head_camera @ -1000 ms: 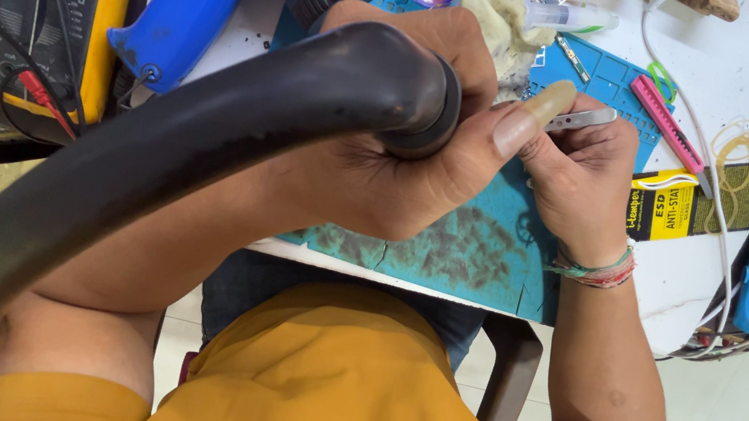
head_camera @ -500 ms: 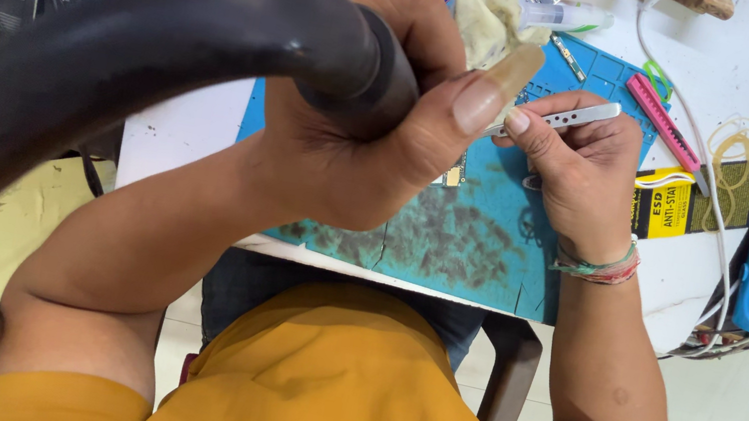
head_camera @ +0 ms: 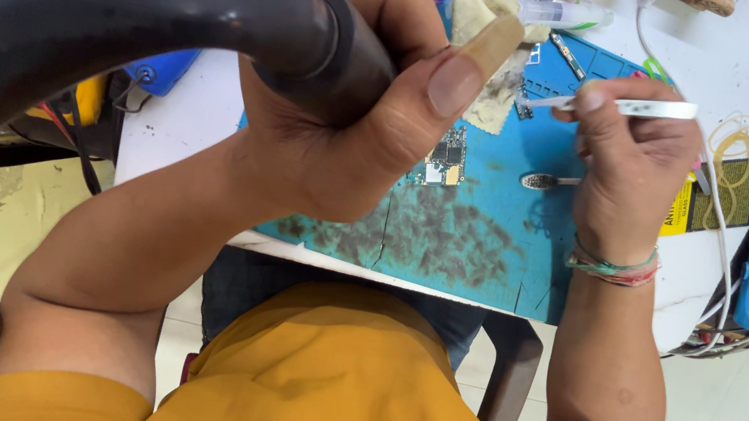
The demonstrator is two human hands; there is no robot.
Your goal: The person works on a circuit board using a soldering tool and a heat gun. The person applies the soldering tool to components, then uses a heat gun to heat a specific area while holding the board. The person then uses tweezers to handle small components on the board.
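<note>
Here the left hand [head_camera: 351, 105] grips a black hot-air handpiece [head_camera: 322, 39] above the circuit board [head_camera: 444, 161] on the teal mat [head_camera: 493, 230], while the right hand [head_camera: 636, 163] pinches white tweezers [head_camera: 630, 107] just right of the board

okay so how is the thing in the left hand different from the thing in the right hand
The black hose handle is thick, dark and curved; the white tweezers are thin, pale and straight. The left hand wraps the black hose handle in a full fist, while the right hand pinches the white tweezers with its fingertips. Both are held above the blue mat.
</note>
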